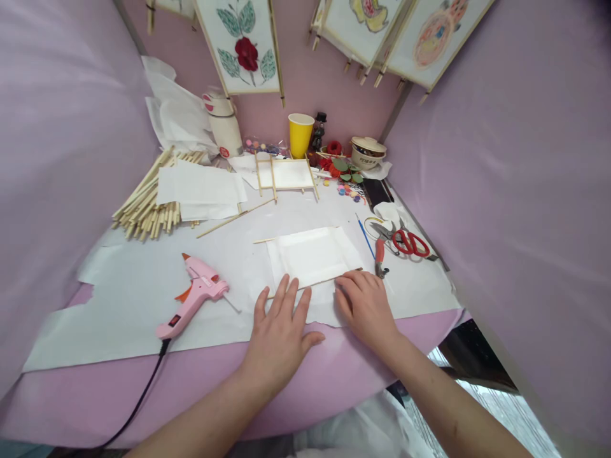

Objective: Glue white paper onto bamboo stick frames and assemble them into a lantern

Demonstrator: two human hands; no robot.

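- Lilac fabric (62,191) is being draped along both sides of the table (191,397), and the table's pink cover is being overlaid by a white backing sheet (109,318).
- Painted panels (245,51) in wooden frames are being suspended overhead, with a red flower shown on the nearest.
- A bundle of bamboo sticks (147,197) is being stacked toward the far left, partly under loose white sheets (200,191).
- A white paper panel (312,257) is being laid directly ahead of the hands, a little toward the right hand's side.
- The left hand (279,337) and right hand (365,307) are being held open and flat, and nothing is being gripped by either.
- A thin wooden stick (317,281) is being pressed by the fingertips against the panel's near edge. Its long axis is being kept across the view, rising slightly rightward; its right end is nearer the right hand, its left end nearer the left hand.
- A pink hot glue gun (195,296) is being left just beside the left hand, while orange-handled pruning shears (380,257) and red-handled scissors (410,243) are being left just past the stick's right end. The table edge is being crossed just behind the hands, and bare backing paper is being shown around the panel.
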